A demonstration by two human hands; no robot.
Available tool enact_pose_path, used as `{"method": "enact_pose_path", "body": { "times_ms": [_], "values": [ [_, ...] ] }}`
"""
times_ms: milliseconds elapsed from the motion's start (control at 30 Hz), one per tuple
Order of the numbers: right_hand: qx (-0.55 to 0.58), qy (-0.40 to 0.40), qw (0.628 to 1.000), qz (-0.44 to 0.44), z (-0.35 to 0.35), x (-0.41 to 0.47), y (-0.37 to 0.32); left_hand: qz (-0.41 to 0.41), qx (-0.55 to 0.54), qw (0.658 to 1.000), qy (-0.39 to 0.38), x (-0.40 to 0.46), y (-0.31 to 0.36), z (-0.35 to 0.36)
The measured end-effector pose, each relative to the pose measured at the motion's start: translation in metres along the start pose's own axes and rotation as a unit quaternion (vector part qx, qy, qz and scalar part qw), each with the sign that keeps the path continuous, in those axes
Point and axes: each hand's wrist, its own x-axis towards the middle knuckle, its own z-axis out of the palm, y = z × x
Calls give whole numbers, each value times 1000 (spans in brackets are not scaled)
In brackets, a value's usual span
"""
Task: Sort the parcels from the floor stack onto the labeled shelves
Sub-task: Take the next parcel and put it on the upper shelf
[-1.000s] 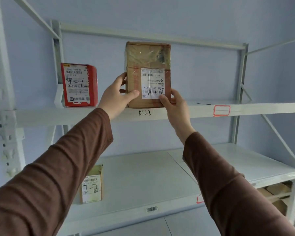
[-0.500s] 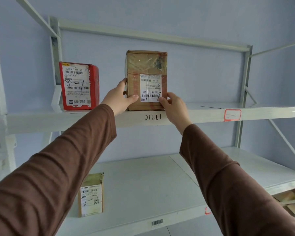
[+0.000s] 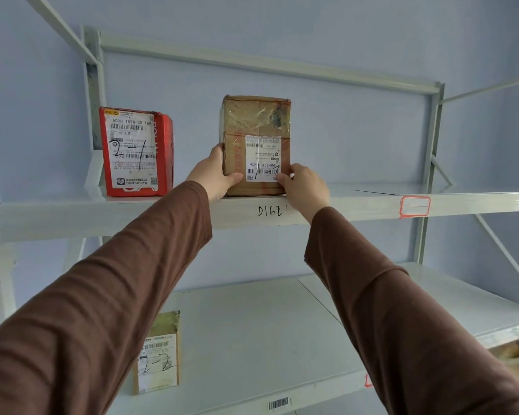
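Note:
A brown taped cardboard parcel with a white label stands upright on the upper shelf, just above the handwritten mark "D1621". My left hand grips its lower left corner, thumb across the front. My right hand holds its lower right corner, fingers on the label's edge. A red box marked "2-1" stands on the same shelf to the left, apart from the brown parcel.
A small brown parcel marked "2-2" stands on the lower shelf. A red-bordered blank label is stuck on the upper shelf's front edge at the right. White metal uprights and braces frame the rack. Cardboard shows below at the far right.
The brown parcel has come down onto the upper shelf and slid back. Both hands stayed on its lower corners. The view has moved closer and tilted up.

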Motion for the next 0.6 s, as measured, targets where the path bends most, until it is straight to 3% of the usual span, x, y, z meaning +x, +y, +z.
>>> {"method": "enact_pose_path", "body": {
  "times_ms": [267,367,500,600],
  "values": [
    [-9,2,1000,-3,-1,-8,-2,-14,34,999,2,-3,2,1],
    [1,5,1000,-17,-9,-21,0,-13,55,997,47,-10,6,4],
    [4,38,998,-43,-24,-43,7,81,82,983,144,-33,19,18],
    [8,79,995,-62,-40,-64,23,155,78,970,170,-49,33,41]
  ]
}}
